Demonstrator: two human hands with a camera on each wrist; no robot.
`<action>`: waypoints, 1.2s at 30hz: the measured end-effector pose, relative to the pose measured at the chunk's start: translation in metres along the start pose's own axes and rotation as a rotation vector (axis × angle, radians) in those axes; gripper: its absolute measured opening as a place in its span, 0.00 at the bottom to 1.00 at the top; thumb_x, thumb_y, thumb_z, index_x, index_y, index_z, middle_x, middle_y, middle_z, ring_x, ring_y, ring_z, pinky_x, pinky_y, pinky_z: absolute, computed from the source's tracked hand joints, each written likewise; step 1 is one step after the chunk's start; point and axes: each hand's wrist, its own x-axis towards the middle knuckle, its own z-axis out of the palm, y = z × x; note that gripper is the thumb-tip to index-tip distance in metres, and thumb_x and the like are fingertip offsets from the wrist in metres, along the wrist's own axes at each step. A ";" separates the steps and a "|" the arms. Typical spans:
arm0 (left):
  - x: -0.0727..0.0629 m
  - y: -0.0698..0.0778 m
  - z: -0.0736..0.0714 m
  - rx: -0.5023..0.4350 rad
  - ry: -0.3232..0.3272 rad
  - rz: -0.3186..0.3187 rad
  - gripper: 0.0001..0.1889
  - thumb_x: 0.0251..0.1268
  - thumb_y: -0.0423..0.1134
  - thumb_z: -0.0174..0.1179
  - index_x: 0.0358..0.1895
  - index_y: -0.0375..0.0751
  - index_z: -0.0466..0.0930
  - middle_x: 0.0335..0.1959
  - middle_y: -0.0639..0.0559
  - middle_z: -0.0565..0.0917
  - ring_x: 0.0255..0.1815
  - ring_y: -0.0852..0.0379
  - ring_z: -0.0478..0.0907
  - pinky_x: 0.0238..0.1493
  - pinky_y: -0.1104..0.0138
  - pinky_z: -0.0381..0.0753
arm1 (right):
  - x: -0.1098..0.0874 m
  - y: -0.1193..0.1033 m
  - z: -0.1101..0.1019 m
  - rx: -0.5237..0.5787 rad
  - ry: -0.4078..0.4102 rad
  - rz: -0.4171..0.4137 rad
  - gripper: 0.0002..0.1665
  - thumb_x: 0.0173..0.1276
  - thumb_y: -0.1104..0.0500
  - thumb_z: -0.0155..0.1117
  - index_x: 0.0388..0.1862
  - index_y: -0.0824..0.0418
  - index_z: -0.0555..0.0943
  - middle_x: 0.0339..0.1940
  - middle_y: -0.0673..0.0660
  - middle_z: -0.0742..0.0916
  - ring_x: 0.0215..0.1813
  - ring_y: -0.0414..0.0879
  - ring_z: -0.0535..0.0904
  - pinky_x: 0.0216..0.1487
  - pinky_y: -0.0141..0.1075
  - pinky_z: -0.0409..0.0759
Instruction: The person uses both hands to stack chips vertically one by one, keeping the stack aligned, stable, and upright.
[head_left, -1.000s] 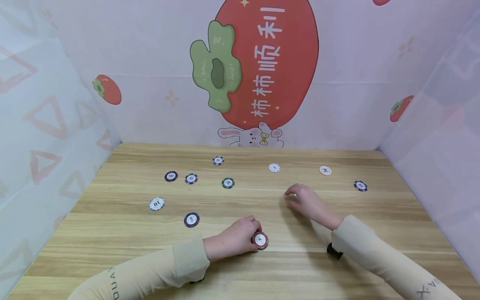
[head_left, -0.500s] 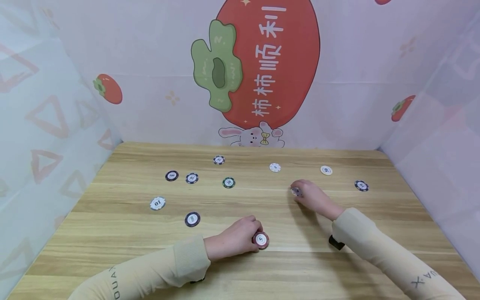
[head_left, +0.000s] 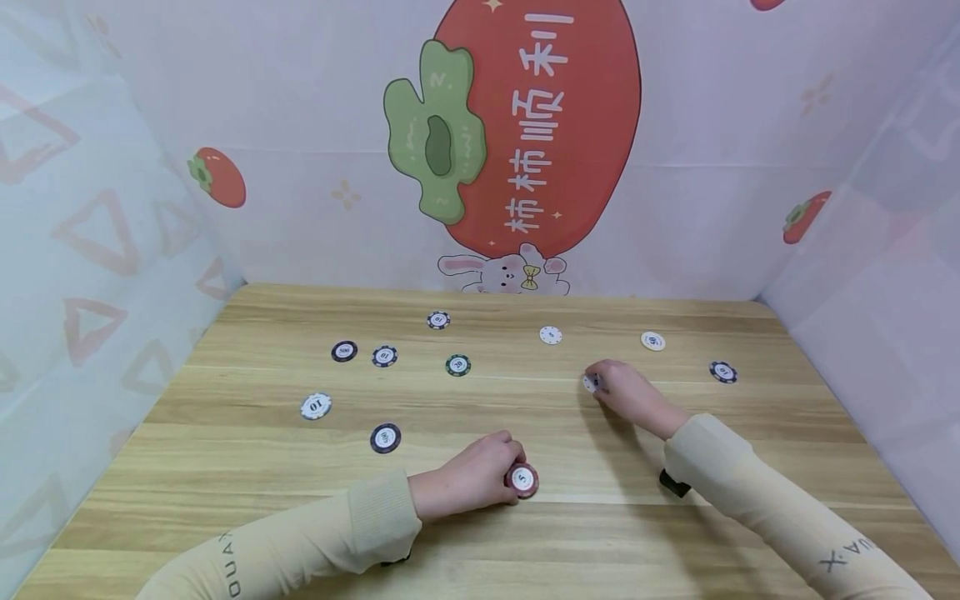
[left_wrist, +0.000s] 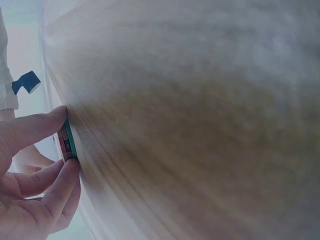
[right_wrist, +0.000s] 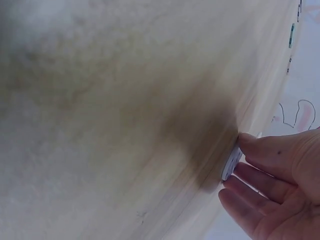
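Note:
Near the front middle of the table, my left hand [head_left: 474, 479] grips a small stack of poker chips [head_left: 522, 480] by its edge. The top chip is red with a white centre reading 5. In the left wrist view, a green chip [left_wrist: 72, 139] shows at the bottom of that stack, between thumb and fingers. Farther back and to the right, my right hand [head_left: 633, 396] pinches a white poker chip [head_left: 590, 383], partly covered by the fingers. Seen from the right wrist, this chip [right_wrist: 231, 162] sits close over the wood between thumb and fingertips.
Several single chips lie flat on the wooden table [head_left: 300, 500]: a black 500 chip [head_left: 386, 438], a white 10 chip [head_left: 316, 406], a green 20 chip [head_left: 458, 365] and a white chip [head_left: 551, 335]. A cream chip [head_left: 652, 341] and dark chip [head_left: 723, 372] are at right.
My right hand has shifted slightly right and away from me, and a white chip has come into view in its fingers. The left hand keeps its hold on the stack.

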 end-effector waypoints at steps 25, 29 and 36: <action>-0.001 0.002 -0.001 -0.008 -0.008 -0.015 0.18 0.43 0.39 0.72 0.39 0.39 0.78 0.32 0.56 0.73 0.32 0.66 0.69 0.37 0.75 0.72 | -0.004 -0.002 -0.009 -0.019 0.132 -0.056 0.11 0.49 0.71 0.68 0.34 0.67 0.81 0.35 0.58 0.80 0.39 0.52 0.78 0.41 0.43 0.78; -0.001 0.002 -0.001 -0.009 -0.012 -0.014 0.19 0.43 0.40 0.71 0.39 0.39 0.77 0.33 0.56 0.73 0.33 0.66 0.69 0.38 0.75 0.72 | -0.004 -0.003 -0.011 -0.019 0.147 -0.065 0.07 0.50 0.72 0.66 0.30 0.65 0.82 0.32 0.56 0.81 0.36 0.49 0.79 0.38 0.40 0.78; 0.000 0.002 -0.001 -0.017 -0.017 -0.017 0.19 0.43 0.40 0.71 0.40 0.39 0.78 0.32 0.56 0.73 0.32 0.66 0.69 0.37 0.75 0.72 | -0.005 -0.008 -0.019 -0.005 0.129 -0.102 0.08 0.50 0.74 0.65 0.27 0.65 0.84 0.29 0.55 0.83 0.34 0.48 0.80 0.37 0.37 0.79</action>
